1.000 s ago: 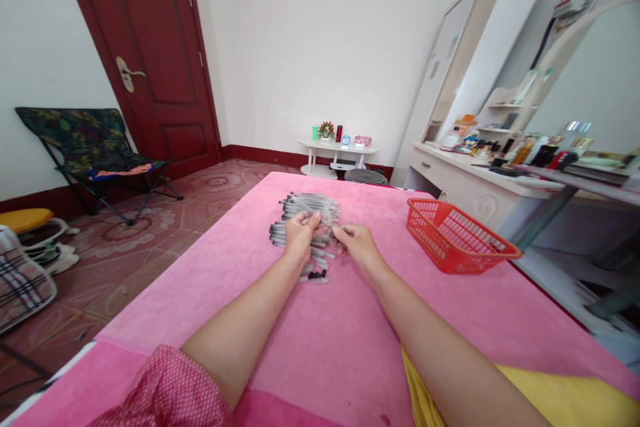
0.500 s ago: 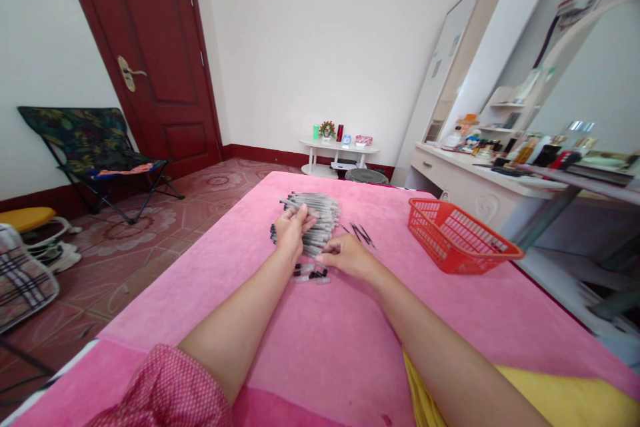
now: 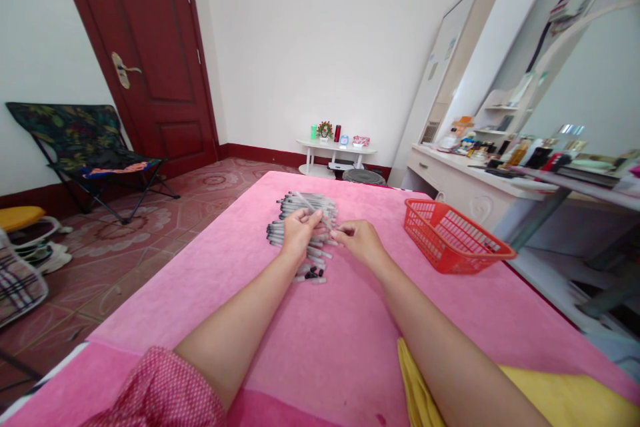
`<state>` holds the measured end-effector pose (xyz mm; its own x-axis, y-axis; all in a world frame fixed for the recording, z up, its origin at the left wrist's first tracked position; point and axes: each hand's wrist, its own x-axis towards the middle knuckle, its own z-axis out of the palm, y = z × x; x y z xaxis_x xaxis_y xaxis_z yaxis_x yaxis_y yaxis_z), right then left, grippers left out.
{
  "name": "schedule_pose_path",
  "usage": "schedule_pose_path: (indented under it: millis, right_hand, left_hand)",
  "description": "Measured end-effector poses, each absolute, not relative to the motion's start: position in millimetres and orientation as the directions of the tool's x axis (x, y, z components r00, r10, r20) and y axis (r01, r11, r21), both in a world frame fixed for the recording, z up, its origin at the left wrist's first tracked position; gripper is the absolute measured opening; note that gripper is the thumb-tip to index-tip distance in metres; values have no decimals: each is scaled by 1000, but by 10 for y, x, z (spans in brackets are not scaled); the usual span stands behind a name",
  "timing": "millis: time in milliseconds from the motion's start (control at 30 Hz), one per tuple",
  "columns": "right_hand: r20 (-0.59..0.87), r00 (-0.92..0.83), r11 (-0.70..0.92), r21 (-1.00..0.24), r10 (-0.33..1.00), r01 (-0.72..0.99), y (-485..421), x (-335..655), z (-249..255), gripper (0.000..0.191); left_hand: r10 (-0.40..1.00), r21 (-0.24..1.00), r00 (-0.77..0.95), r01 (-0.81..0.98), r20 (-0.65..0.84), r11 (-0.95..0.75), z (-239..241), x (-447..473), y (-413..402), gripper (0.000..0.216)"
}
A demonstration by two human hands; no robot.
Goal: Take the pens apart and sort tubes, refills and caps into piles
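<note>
My left hand (image 3: 299,235) is closed around a clear pen barrel (image 3: 303,200), which slants down to the right over a pile of pens. My right hand (image 3: 361,240) pinches at the barrel's lower right end, fingertips nearly meeting those of the left; the small piece between them is too small to make out. The pile of clear pens with black ends (image 3: 276,233) lies on the pink cloth (image 3: 340,333), partly covered by my left hand. Just in front of it are several small black plugs (image 3: 313,273) and a clear cap (image 3: 319,281).
A red plastic basket (image 3: 457,240) stands on the cloth to the right. Yellow fabric (image 3: 560,393) lies at the near right edge. Beyond are a dressing table (image 3: 465,177) with bottles, a low white stand (image 3: 335,147), a folding chair (image 3: 95,153) and a door (image 3: 145,47).
My right hand has risen from the loose parts in front of the pile to the end of the barrel in my left hand. It now hides the thin black refills. The view has shifted slightly.
</note>
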<state>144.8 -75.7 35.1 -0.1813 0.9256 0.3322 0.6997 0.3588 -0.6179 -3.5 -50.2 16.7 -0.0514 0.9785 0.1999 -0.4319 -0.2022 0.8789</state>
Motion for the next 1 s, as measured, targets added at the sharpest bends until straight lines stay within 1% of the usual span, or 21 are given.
schedule_pose_path:
  millis: [133,233,300,367,433,500,567,633,733,800,867,933,1000]
  right_hand:
    - [156,-280,320,-530,947,785,-758,1684,440,22]
    - [11,-320,278,-528,947,803,-763,1918,514,17]
    - [-47,-291,226,-516,956,826,-763,2051,553,17]
    - [-54,-213,165,-462,976,871,-757,2135,581,21]
    - [6,-126,118,-401,992,908,-749,2152,607,26]
    - [112,-90,127,-397,990,909,-746,2096,642,27]
    - [236,-114,214,-460,965,862,-756,1982,689,27]
    - [361,-147,334,-533,921,778,-784,1837,738,27]
    - [500,-150,450,-560,853,696,-857,1633,776,27]
    - [546,-160,487,-531,822,693,-905,1541,777,23]
    - [561,-174,499,-500,810,708,-937,1507,786,17]
    - [560,-133,456,-490,817,743,-953,1551,835,14]
    - [569,-22,347,-471,822,811,-963,1691,931,17]
  left_hand:
    - [965,844,-212,-481,152,-238,178,-182,-397,32]
    - [943,820,-315,-509,106,-262,170,-293,-321,30]
    - [936,815,-341,-515,90,-266,163,-318,-303,29]
    - [945,818,-313,-518,89,-249,163,-287,-323,30]
    - [967,834,-238,-512,96,-208,177,-210,-381,32]
    - [986,856,-139,-493,97,-154,204,-105,-466,34]
    - [994,880,-36,-462,104,-109,237,2,-561,35]
    - [992,912,55,-401,114,-82,270,97,-650,33]
    - [972,947,138,-289,188,-142,313,202,-756,30]
    - [958,952,164,-238,237,-195,342,251,-813,28]
    - [949,954,190,-212,252,-211,372,283,-860,26]
    - [938,954,227,-209,261,-214,397,296,-889,25]
    - [927,952,250,-201,280,-233,404,285,-880,29]
